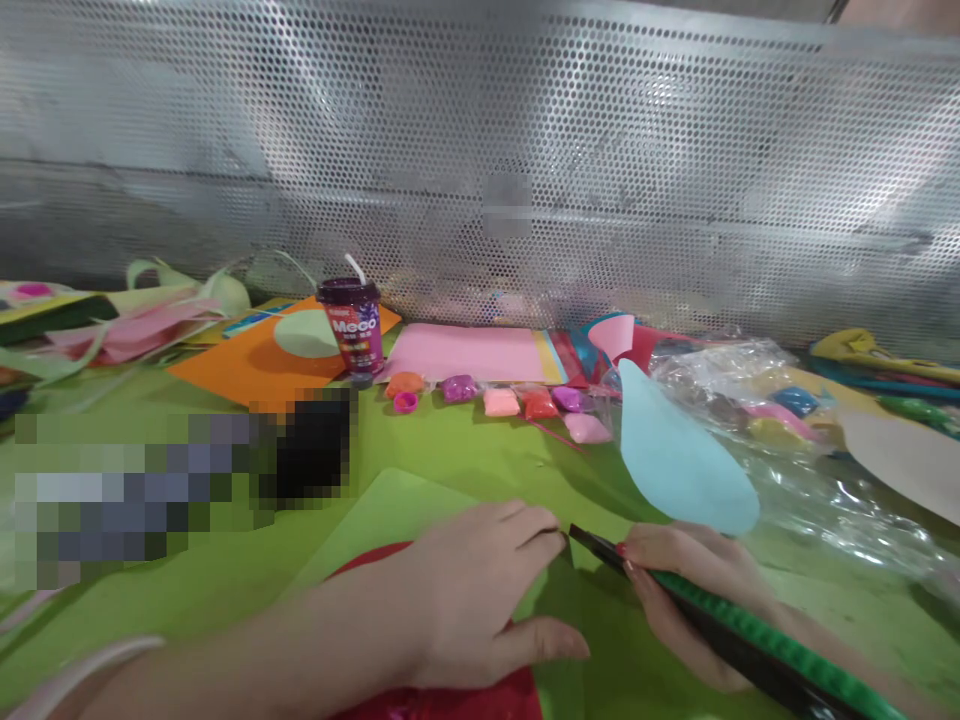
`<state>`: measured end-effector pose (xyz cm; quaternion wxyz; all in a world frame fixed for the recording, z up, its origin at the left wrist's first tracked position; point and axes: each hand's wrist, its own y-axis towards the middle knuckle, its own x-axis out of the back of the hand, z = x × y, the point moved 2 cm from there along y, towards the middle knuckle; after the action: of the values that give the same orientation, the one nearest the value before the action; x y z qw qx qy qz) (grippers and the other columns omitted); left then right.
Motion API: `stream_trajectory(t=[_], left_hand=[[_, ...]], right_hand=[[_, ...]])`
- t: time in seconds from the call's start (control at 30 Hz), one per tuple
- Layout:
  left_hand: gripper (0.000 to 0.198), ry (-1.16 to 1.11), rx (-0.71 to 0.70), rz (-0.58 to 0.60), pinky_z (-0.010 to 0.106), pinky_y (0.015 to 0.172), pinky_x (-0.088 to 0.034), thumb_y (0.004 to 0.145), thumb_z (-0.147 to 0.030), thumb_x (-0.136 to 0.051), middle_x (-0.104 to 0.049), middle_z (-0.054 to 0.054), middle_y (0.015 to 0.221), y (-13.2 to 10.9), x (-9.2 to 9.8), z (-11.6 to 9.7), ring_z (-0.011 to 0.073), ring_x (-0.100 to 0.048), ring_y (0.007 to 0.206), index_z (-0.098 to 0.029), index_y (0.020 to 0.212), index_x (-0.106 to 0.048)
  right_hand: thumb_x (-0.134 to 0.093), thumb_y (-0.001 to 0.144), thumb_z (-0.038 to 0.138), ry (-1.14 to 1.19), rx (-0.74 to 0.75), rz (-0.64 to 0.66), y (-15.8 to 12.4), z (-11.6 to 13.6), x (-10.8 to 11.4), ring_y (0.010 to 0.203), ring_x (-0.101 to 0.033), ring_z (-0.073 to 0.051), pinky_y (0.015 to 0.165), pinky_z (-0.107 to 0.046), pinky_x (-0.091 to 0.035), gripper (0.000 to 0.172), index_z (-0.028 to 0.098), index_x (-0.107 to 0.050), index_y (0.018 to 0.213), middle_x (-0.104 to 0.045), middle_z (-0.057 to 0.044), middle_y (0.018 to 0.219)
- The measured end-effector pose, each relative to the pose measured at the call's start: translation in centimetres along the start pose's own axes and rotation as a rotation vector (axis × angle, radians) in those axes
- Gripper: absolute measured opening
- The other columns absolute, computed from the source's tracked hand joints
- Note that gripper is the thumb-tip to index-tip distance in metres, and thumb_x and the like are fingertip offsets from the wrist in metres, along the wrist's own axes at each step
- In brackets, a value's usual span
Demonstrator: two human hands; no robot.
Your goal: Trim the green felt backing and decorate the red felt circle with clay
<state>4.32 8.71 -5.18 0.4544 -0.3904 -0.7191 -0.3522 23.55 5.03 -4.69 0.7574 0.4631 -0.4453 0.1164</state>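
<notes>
The light green sheet [397, 500] is lying under my left hand [472, 590], nearer to it than to my right, and I'm resting that hand palm down, thumb spread, across the red paper [495, 702] on top. With my right hand [697, 580] I'm gripping a slim green-and-black tool [750, 630], its long axis slanting forward and leftward, its dark tip [577, 534] pointing just beside my left fingertips.

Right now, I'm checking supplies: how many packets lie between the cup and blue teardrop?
6. Left to right: orange, purple, peach, red, another purple; in front of it, pink. More may hide.
</notes>
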Motion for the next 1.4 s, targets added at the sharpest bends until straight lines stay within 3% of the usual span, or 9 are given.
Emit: stream_trajectory(t=[0.2,0.4,0.6,0.8,1.1,1.3,1.4], left_hand=[[0.061,0.014,0.024,0.024,0.041,0.092,-0.040,0.086,-0.059,-0.033,-0.055,0.014,0.117,0.1,-0.4,-0.1,0.0288,-0.050,0.108,-0.012,0.121,-0.049],[0.061,0.044,0.056,0.033,0.044,0.090,-0.041,0.086,-0.058,-0.036,-0.053,0.015,0.119,0.2,-0.6,-0.6,0.0301,-0.050,0.108,-0.010,0.120,-0.049],[0.065,0.044,0.089,0.048,0.045,0.091,-0.040,0.084,-0.062,-0.035,-0.052,0.017,0.121,0.0,-0.9,-1.1,0.0318,-0.049,0.109,-0.009,0.118,-0.051],[0.064,0.031,0.104,0.058,0.045,0.091,-0.041,0.083,-0.062,-0.037,-0.053,0.018,0.120,0.2,-1.0,-1.4,0.0323,-0.049,0.108,-0.008,0.115,-0.053],[0.067,0.050,0.098,0.052,0.044,0.095,-0.038,0.083,-0.061,-0.038,-0.052,0.018,0.121,-0.1,-1.1,-1.4,0.0314,-0.048,0.109,-0.007,0.118,-0.051],[0.069,0.039,0.089,0.075,0.045,0.094,-0.039,0.083,-0.063,-0.035,-0.050,0.019,0.125,-0.1,-1.0,-1.1,0.0326,-0.047,0.111,-0.007,0.122,-0.048],[0.065,0.038,0.060,0.094,0.044,0.096,-0.039,0.084,-0.058,-0.038,-0.049,0.017,0.126,0.1,-0.5,-0.7,0.0310,-0.047,0.112,-0.008,0.124,-0.047]], right_hand=[[-0.043,0.080,0.009,0.013,-0.012,-0.019,-0.1,0.0,-0.2,0.038,-0.041,-0.009,0.036,-0.023,-0.029,0.018,0.020,-0.041,0.093,-0.051,0.003,0.055],[-0.043,0.078,0.006,-0.049,-0.007,0.067,-0.5,0.7,-0.3,0.040,-0.035,-0.010,0.040,-0.026,-0.025,0.020,0.021,-0.038,0.091,-0.040,0.006,0.054],[-0.041,0.074,0.004,-0.208,0.030,0.062,-0.5,1.5,0.2,0.050,-0.050,-0.013,0.046,-0.026,-0.034,0.021,0.021,-0.045,0.085,-0.054,0.001,0.062],[-0.044,0.069,0.001,-0.235,0.119,0.052,-0.2,1.4,-0.3,0.045,-0.039,-0.012,0.042,-0.026,-0.030,0.024,0.020,-0.041,0.084,-0.046,0.003,0.054],[-0.045,0.067,0.002,-0.224,0.159,0.071,-0.2,1.7,-0.2,0.041,-0.037,-0.011,0.040,-0.027,-0.027,0.023,0.020,-0.040,0.079,-0.045,0.004,0.051],[-0.046,0.066,0.000,-0.185,0.088,-0.026,-0.3,2.0,0.1,0.041,-0.041,-0.012,0.041,-0.027,-0.032,0.028,0.020,-0.044,0.086,-0.044,0.003,0.051],[-0.049,0.071,0.006,-0.136,-0.025,-0.162,-0.5,1.3,0.3,0.042,-0.049,-0.013,0.042,-0.027,-0.039,0.027,0.022,-0.044,0.093,-0.052,0.002,0.057]])
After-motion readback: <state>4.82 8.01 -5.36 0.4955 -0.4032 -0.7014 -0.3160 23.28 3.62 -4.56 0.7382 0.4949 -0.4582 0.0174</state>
